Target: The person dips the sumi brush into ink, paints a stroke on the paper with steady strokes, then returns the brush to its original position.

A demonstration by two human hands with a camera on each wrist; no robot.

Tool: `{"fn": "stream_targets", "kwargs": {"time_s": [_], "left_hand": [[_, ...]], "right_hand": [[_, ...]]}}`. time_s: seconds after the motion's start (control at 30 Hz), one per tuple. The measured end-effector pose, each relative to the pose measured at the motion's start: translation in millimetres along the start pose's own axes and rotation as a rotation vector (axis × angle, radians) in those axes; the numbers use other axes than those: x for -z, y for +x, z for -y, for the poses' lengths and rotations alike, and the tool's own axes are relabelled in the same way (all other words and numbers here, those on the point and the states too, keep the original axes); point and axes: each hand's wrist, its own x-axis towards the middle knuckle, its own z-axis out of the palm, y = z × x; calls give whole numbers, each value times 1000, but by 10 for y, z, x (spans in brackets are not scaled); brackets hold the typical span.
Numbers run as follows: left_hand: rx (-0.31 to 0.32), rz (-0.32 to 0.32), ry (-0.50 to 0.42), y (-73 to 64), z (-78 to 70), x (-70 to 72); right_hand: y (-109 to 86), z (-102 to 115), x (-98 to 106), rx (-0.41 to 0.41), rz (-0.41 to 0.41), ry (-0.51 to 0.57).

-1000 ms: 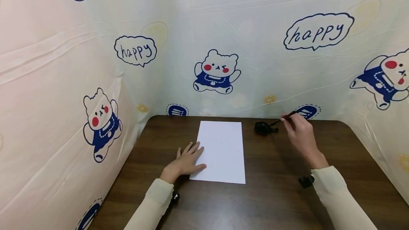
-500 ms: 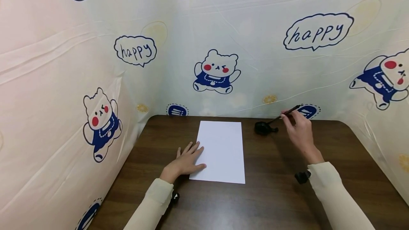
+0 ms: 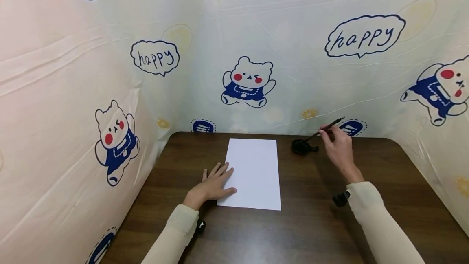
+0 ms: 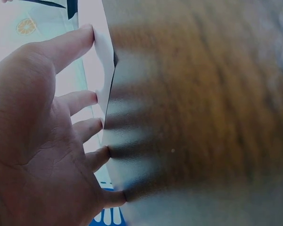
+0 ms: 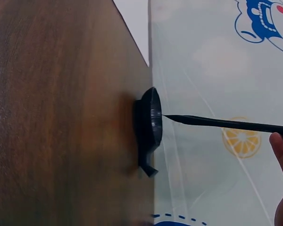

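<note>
White sheet (image 3: 254,174): your left hand (image 3: 209,187), fingers spread, rests on its left edge; right of it, your right hand (image 3: 340,150) pinches a brush (image 5: 212,122), tip just above the black dish (image 3: 301,147).

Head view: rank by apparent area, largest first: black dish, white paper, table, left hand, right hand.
1. Table
2. White paper
3. Left hand and right hand: look about alike, so not ranked against each other
4. Black dish
</note>
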Motion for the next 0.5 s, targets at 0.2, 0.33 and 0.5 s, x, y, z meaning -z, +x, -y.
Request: {"fn": "stream_targets", "kwargs": {"time_s": [0.2,0.33,0.5], "left_hand": [[-4,16,11,15,5,-5],[-3,14,16,6,-6,-15],[-10,14,12,-10,-3,8]], "right_hand": [[-61,-71,-37,-63,15,-17],[-121,-141,-65,-75,21,-26],[-151,-187,-90,-79,28,-20]]}}
